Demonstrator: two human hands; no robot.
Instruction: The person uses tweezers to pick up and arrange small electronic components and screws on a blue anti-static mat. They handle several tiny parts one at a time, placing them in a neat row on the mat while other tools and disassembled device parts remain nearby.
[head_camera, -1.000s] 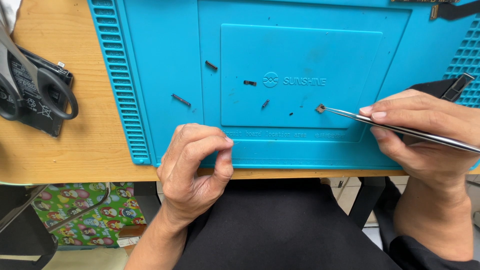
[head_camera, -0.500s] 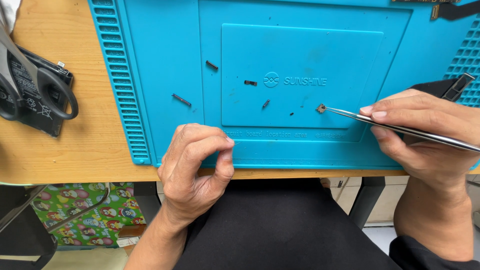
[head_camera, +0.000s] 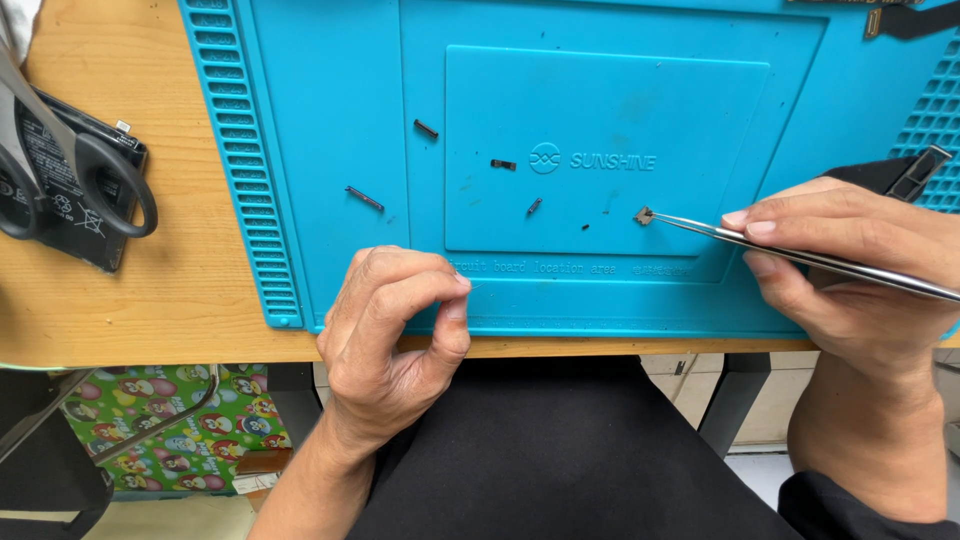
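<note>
A soft blue rubber mat (head_camera: 330, 120) with ribbed slotted edges and a raised smooth square in its middle covers most of a pale wooden table (head_camera: 120, 290). On the mat lie several tiny dark parts: a thin bar (head_camera: 365, 198) left of the square, a short black piece (head_camera: 426, 128) above it, and two small bits (head_camera: 503, 164) (head_camera: 534, 206) inside the square. The right hand (head_camera: 850, 270) rests over the mat's right side, thumb and first two fingers closed on slim shiny metal tweezers (head_camera: 800, 255) held low and nearly flat, pointing left; the tips grip a small greyish chip (head_camera: 644, 215) touching the mat inside the square's right part. The left hand (head_camera: 390, 340) sits at the mat's near edge, curled loosely, thumb tip pressed against the bent forefinger; whether something tiny is pinched there I cannot tell. Left of the mat lies a flat black battery-like slab (head_camera: 60, 180) with black scissor handles (head_camera: 110, 185) over it. Compared with half a second ago, both hands and the chip sit in almost the same spots on the mat, with no clear shift
</note>
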